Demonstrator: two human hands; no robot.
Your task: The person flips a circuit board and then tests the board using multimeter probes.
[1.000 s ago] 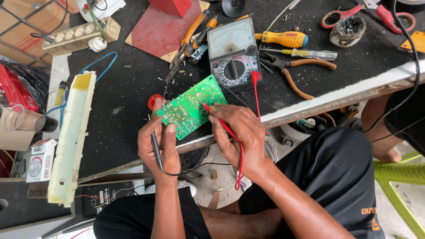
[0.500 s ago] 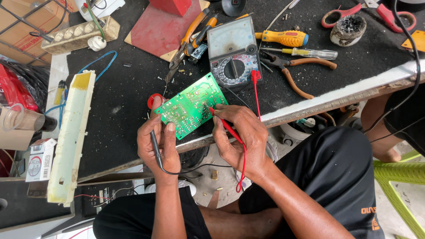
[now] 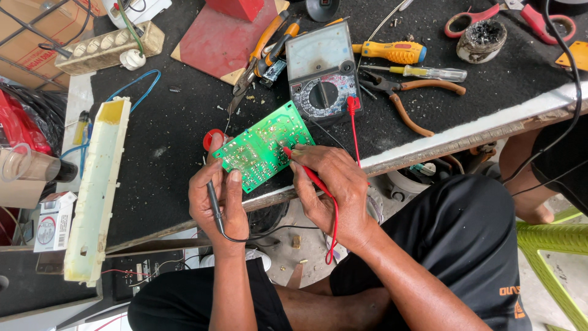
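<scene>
Little has moved since half a second ago: the right hand [image 3: 334,190] has kept its red probe [image 3: 306,171] tip on the board [image 3: 260,150], shifting only slightly. The left hand [image 3: 217,202] still pinches the board's near edge, fingers curled round a black probe [image 3: 214,205]. The right hand's fingers are closed on the red probe like a pen. The board lies tilted near the front edge of the black tabletop [image 3: 159,171]. A long cream casing [image 3: 98,190] lies left of it. Just behind the board sits a meter [image 3: 321,73], with pliers [image 3: 410,98] and a yellow screwdriver [image 3: 392,52] to its right.
</scene>
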